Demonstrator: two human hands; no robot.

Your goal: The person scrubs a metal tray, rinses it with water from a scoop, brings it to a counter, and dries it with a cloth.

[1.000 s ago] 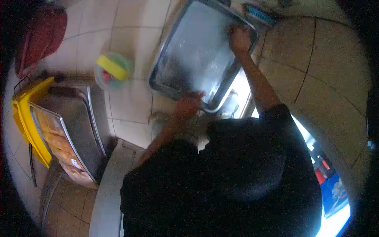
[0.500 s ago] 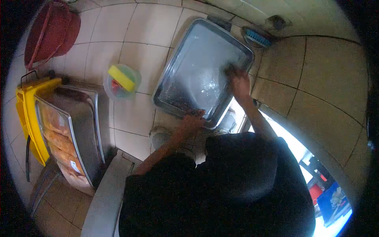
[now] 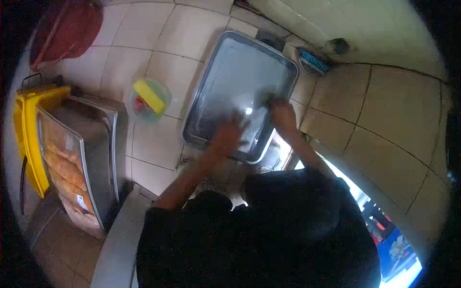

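A large rectangular metal tray [image 3: 223, 72], wet and shiny inside, lies on the tiled floor in front of me. My left hand [image 3: 229, 135] is over the tray's near-left part, its fingers apart and blurred, with nothing visible in it. Near the right side of the tray, my right hand [image 3: 284, 116] is closed on a dark scouring pad [image 3: 267, 98], blurred against the tray's inner surface. Motion smear hides the pad's exact shape.
A clear tub [image 3: 165, 91] with a yellow sponge [image 3: 149, 96] stands left of the tray. Further left are a metal container [image 3: 98, 144] with packed food, a yellow bin [image 3: 29, 139] and a red bucket [image 3: 72, 33]. A blue brush [image 3: 313, 62] lies by the wall.
My left hand has moved from the tray's near rim inward over its surface. My right hand has shifted slightly down and left with the scouring pad. The view has also shifted a little.
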